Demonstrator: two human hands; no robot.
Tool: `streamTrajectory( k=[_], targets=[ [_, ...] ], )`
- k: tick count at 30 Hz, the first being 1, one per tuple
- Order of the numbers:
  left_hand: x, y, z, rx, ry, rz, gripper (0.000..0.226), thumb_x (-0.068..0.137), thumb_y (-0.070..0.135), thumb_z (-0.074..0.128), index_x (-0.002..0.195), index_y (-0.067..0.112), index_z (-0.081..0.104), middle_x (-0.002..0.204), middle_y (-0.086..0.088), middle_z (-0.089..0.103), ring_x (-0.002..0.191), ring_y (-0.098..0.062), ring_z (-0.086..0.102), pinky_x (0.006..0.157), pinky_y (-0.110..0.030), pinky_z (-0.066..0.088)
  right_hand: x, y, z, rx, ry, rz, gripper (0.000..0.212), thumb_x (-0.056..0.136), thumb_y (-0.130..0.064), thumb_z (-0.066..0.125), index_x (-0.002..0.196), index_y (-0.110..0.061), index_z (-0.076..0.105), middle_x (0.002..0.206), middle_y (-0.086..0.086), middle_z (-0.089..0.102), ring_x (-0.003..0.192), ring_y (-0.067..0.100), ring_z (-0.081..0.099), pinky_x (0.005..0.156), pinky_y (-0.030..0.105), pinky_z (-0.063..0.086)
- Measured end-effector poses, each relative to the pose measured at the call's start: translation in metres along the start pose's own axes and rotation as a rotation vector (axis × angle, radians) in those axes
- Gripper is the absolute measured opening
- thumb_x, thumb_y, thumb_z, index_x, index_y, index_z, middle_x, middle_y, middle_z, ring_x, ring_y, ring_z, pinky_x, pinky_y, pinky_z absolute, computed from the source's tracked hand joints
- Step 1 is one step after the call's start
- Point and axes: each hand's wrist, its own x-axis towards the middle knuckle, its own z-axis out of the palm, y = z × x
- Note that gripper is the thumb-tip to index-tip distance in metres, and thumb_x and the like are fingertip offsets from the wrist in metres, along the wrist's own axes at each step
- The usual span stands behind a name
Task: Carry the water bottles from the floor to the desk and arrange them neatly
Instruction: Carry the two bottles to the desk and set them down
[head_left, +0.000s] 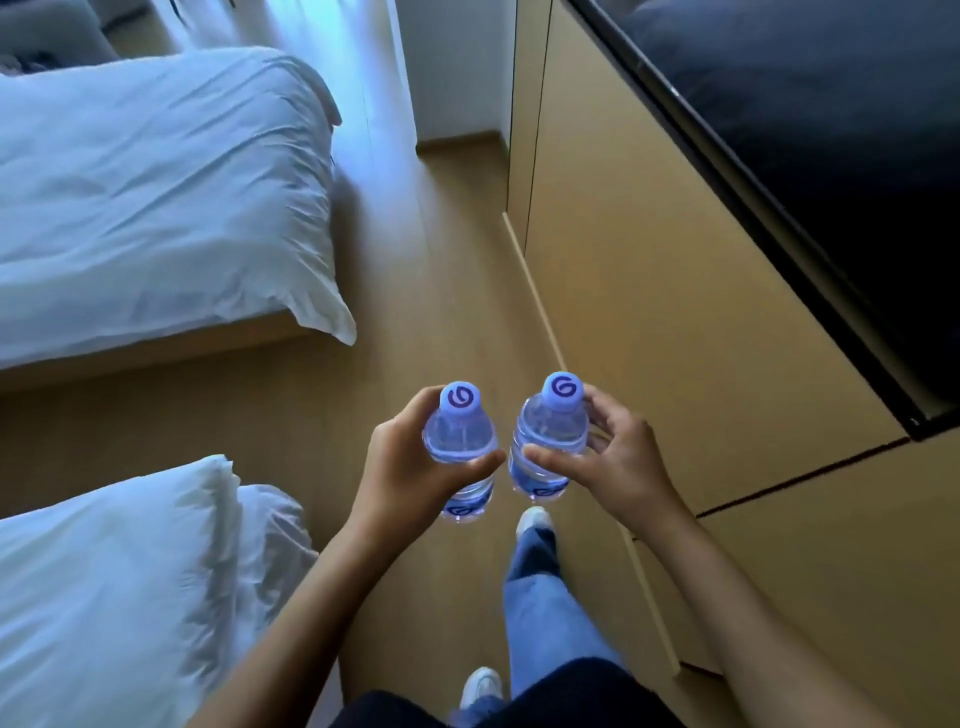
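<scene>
I carry two small clear water bottles with pale blue caps, both upright in front of me above the wooden floor. My left hand (410, 462) grips the left bottle (460, 436) round its body, thumb across the front. My right hand (618, 462) grips the right bottle (549, 431) the same way. The two bottles are side by side, a small gap between them. No desk top shows in view.
Two beds with white duvets stand on the left, one far (156, 197) and one near (104, 597). A wooden cabinet wall (675, 312) with a dark screen (831, 156) runs along the right. A floor aisle (441, 260) lies between them; my legs and white shoes are below.
</scene>
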Motion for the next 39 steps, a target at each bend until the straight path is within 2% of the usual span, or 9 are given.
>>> streamTrajectory(
  k=[5,8,12,17,23,26,31,36,39],
  targets=[
    [0.1,-0.019,0.003,0.006,0.064,-0.026,0.051,0.062,0.028,0.091,0.105,0.024,0.063,0.092,0.018,0.069,0.083,-0.005,0.067,0.073,-0.013,0.051,0.113,-0.008,-0.003,-0.029,-0.065,-0.023,0.062,0.066,-0.012,0.091,0.121,-0.02,0.064,0.105,-0.013,0.074,0.098,0.004,0.07,0.086,0.019,0.054],
    [0.167,-0.025,0.007,0.016,0.12,-0.035,0.052,0.064,0.029,0.091,0.106,0.024,0.062,0.093,0.016,0.069,0.085,-0.009,0.068,0.075,-0.021,0.055,0.186,-0.018,-0.009,-0.069,-0.101,-0.045,0.061,0.065,-0.013,0.092,0.118,-0.027,0.063,0.105,-0.017,0.074,0.099,0.002,0.069,0.086,0.018,0.053],
    [0.246,-0.025,0.006,0.013,0.209,-0.045,0.05,0.062,0.042,0.087,0.103,0.031,0.06,0.093,0.017,0.069,0.083,-0.008,0.068,0.074,-0.02,0.055,0.279,-0.037,-0.016,-0.113,-0.143,-0.058,0.062,0.064,-0.013,0.092,0.119,-0.023,0.064,0.104,-0.017,0.074,0.098,0.003,0.07,0.089,0.024,0.054],
    [0.335,-0.04,0.0,0.031,0.27,-0.053,0.053,0.061,0.048,0.085,0.104,0.027,0.061,0.091,0.016,0.069,0.083,-0.009,0.068,0.074,-0.027,0.057,0.382,-0.056,-0.013,-0.144,-0.212,-0.074,0.067,0.065,-0.013,0.092,0.124,-0.019,0.062,0.106,-0.012,0.073,0.097,0.001,0.069,0.088,0.022,0.054],
    [0.442,-0.077,-0.02,0.041,0.295,-0.07,0.052,0.06,0.053,0.082,0.102,0.03,0.061,0.09,0.018,0.069,0.08,-0.004,0.067,0.071,-0.018,0.052,0.499,-0.068,0.014,-0.15,-0.265,-0.085,0.066,0.064,-0.015,0.092,0.124,-0.019,0.062,0.105,-0.016,0.073,0.097,-0.001,0.068,0.082,0.013,0.051],
    [0.503,-0.101,-0.036,0.049,0.274,-0.069,0.049,0.06,0.052,0.082,0.1,0.034,0.059,0.09,0.021,0.068,0.079,-0.001,0.066,0.068,-0.01,0.048,0.563,-0.078,0.033,-0.157,-0.284,-0.084,0.064,0.064,-0.018,0.092,0.12,-0.027,0.063,0.106,-0.022,0.071,0.099,-0.004,0.067,0.08,0.009,0.049],
    [0.611,-0.131,-0.073,0.087,0.274,-0.053,0.046,0.06,0.052,0.08,0.097,0.037,0.057,0.09,0.022,0.068,0.079,-0.001,0.067,0.069,-0.017,0.051,0.669,-0.109,0.068,-0.187,-0.281,-0.085,0.059,0.062,-0.026,0.091,0.111,-0.039,0.061,0.107,-0.028,0.069,0.102,-0.007,0.064,0.082,0.006,0.047],
    [0.71,-0.154,-0.109,0.126,0.292,-0.036,0.048,0.06,0.044,0.084,0.099,0.038,0.055,0.087,0.023,0.066,0.078,0.001,0.064,0.07,-0.011,0.047,0.767,-0.133,0.096,-0.163,-0.253,-0.109,0.06,0.064,-0.014,0.092,0.114,-0.03,0.064,0.107,-0.017,0.072,0.101,0.003,0.068,0.085,0.017,0.053],
    [0.762,-0.169,-0.123,0.1,0.295,-0.053,0.049,0.06,0.047,0.083,0.1,0.037,0.056,0.09,0.02,0.067,0.081,-0.002,0.066,0.073,-0.014,0.049,0.821,-0.142,0.108,-0.149,-0.252,-0.108,0.059,0.065,-0.011,0.092,0.115,-0.026,0.064,0.105,-0.013,0.073,0.099,0.004,0.069,0.086,0.022,0.055]
  ],
)
